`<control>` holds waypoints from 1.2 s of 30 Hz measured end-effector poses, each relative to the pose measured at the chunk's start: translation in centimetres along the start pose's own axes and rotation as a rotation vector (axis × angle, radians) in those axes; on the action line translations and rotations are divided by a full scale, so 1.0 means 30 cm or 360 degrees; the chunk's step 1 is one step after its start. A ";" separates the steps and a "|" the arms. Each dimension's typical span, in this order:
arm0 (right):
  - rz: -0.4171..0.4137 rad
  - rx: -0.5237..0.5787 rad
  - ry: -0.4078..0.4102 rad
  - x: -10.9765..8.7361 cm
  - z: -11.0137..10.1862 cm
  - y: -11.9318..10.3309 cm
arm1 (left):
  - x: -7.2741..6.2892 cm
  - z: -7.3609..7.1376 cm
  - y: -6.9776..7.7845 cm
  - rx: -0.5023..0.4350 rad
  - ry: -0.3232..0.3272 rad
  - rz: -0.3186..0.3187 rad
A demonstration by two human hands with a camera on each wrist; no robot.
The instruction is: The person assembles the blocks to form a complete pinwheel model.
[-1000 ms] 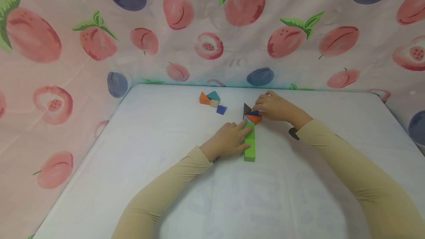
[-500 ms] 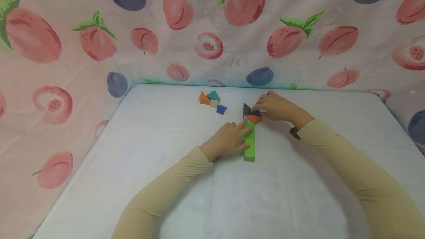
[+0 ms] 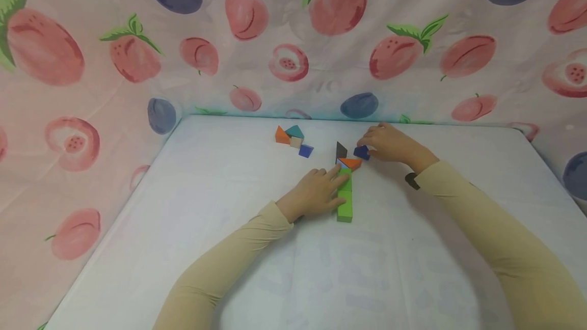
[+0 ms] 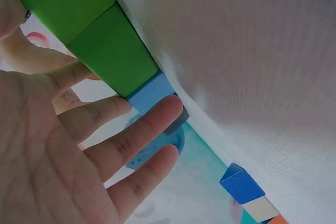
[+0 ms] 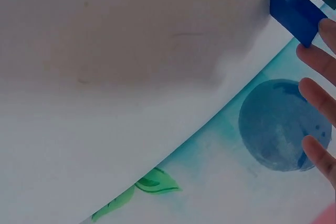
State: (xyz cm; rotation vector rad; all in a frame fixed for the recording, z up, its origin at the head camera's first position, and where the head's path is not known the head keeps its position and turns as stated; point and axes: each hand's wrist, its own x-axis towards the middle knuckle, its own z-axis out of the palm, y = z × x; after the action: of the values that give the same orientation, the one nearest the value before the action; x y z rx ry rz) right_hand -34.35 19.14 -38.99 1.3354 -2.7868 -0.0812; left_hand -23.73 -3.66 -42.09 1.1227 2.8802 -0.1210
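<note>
Two green blocks [image 3: 345, 207] lie end to end in a row. Spread, straight fingers of my left hand [image 3: 315, 192] rest on them. At the row's far end are a light blue block [image 4: 152, 92], an orange triangular block [image 3: 352, 163] and a dark grey pointed block [image 3: 341, 151]. My right hand [image 3: 387, 142] pinches a dark blue block [image 3: 362, 153] just right of these, apart from the orange one. In the right wrist view that blue block [image 5: 297, 15] shows at the fingertips, partly hidden by them.
Left of the row, a loose group holds an orange block [image 3: 282, 136], a teal triangular block [image 3: 295, 132], a beige block [image 3: 296, 142] and a blue block [image 3: 305, 150]. The white table [image 3: 220, 177] meets a fruit-patterned cloth [image 3: 321, 85] behind.
My right hand has shifted a little to the right with the dark blue block, opening a gap to the orange and dark grey blocks. The left hand has not moved.
</note>
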 end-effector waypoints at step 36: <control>0.0058 0.0011 -0.0094 0.046 0.021 -0.007 | -0.001 0.001 0.000 -0.0028 -0.0003 0.0000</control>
State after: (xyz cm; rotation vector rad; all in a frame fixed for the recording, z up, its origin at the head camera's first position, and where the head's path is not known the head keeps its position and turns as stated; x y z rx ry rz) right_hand -35.09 17.93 -39.61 1.3041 -2.8615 -0.1116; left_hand -23.71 -3.69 -42.12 1.1191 2.8739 -0.0963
